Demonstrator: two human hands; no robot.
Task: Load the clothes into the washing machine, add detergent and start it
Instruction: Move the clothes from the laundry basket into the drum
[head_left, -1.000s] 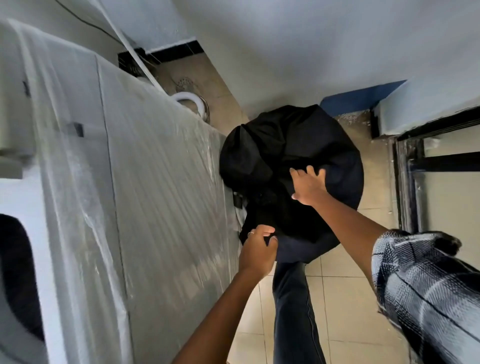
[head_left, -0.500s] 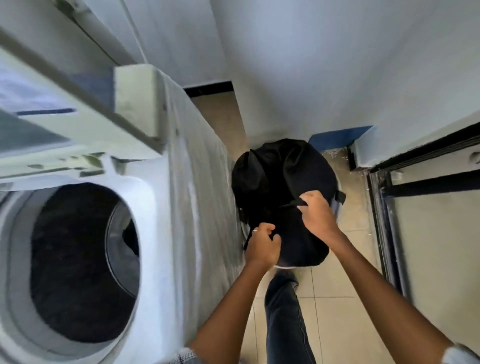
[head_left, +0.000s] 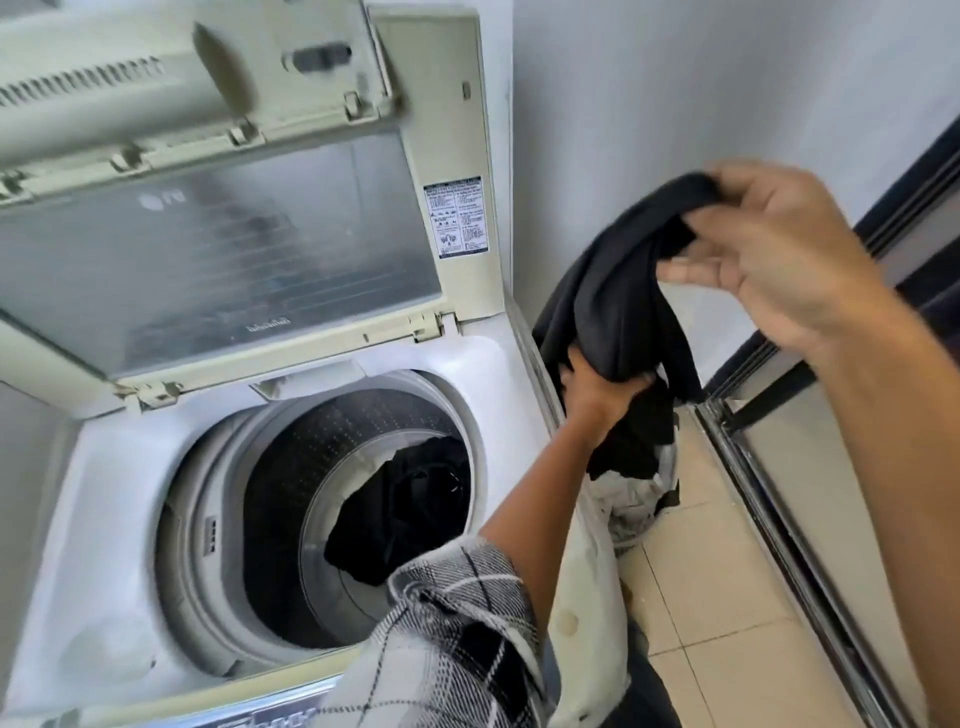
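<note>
washing machine: white top, grey ring around the drum mouth
lid: cream frame, smoky translucent grey panel
sticker: white with small black print
drum: silver metal with a dotted pattern of holes
clothes in the drum: black
garment: plain black
sleeve: white and black plaid
floor: beige tiles with pale grout lines
wall: pale grey-white
door frame: dark metal
</note>
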